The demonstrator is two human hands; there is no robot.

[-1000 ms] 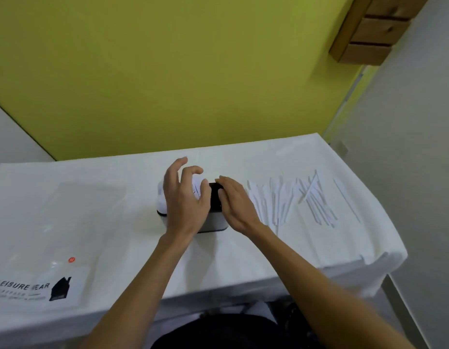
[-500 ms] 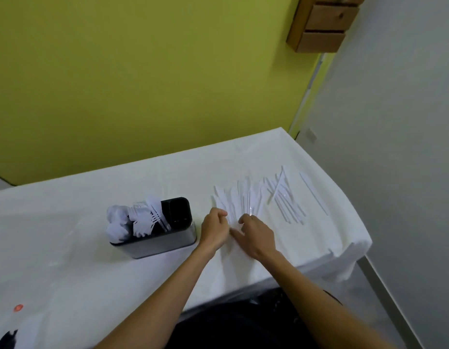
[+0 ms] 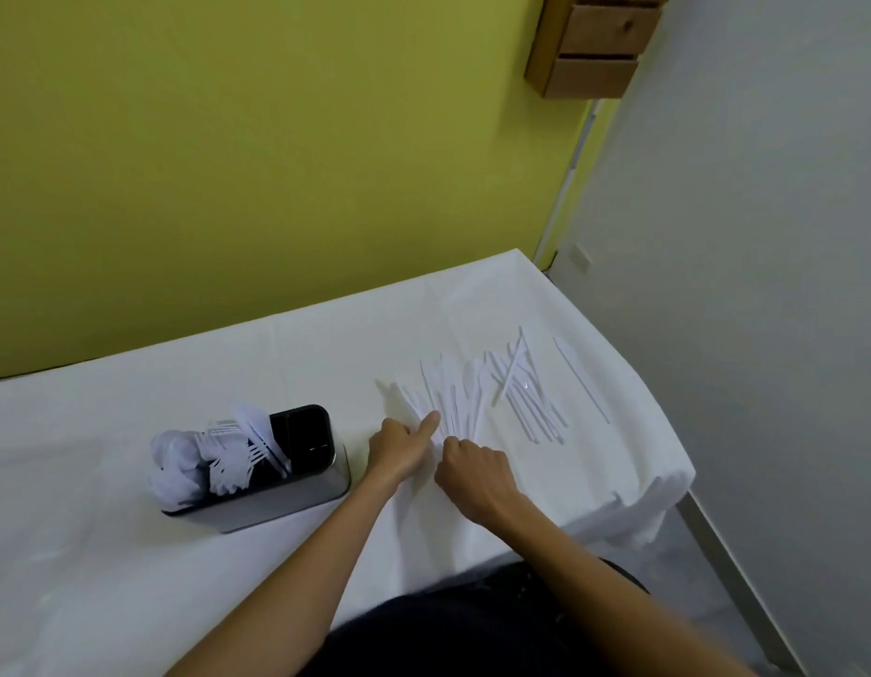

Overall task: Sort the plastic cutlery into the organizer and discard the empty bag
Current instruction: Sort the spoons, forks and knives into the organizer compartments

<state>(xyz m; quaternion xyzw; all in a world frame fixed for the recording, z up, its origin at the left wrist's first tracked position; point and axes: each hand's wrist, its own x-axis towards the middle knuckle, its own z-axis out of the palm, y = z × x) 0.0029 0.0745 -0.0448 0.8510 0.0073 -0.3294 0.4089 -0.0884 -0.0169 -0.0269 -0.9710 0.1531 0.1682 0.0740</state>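
Gathering the knives [image 3: 455,398]: the right hand [image 3: 475,469] has its grip curled over the fan's near ends, pinching them. The left hand [image 3: 399,449] lays a straight index finger on the fan's 9 o'clock edge. Its other fingers are curled, and whether they hold anything cannot be told. A second group [image 3: 528,408] lies at 2 o'clock of the hands, with a single knife [image 3: 582,378] beyond. The organizer [image 3: 287,491] stands on the desk [image 3: 106,554] at 9 o'clock, holding spoons [image 3: 172,464] and forks [image 3: 230,456]; its right compartment [image 3: 306,432] is unfilled. Risk: thin, slick blades may splay from an uneven bundle and slide off the desk's near edge. One second ago both hands were at the organizer; half a second ago the left index was curled. Bag: now out of view.
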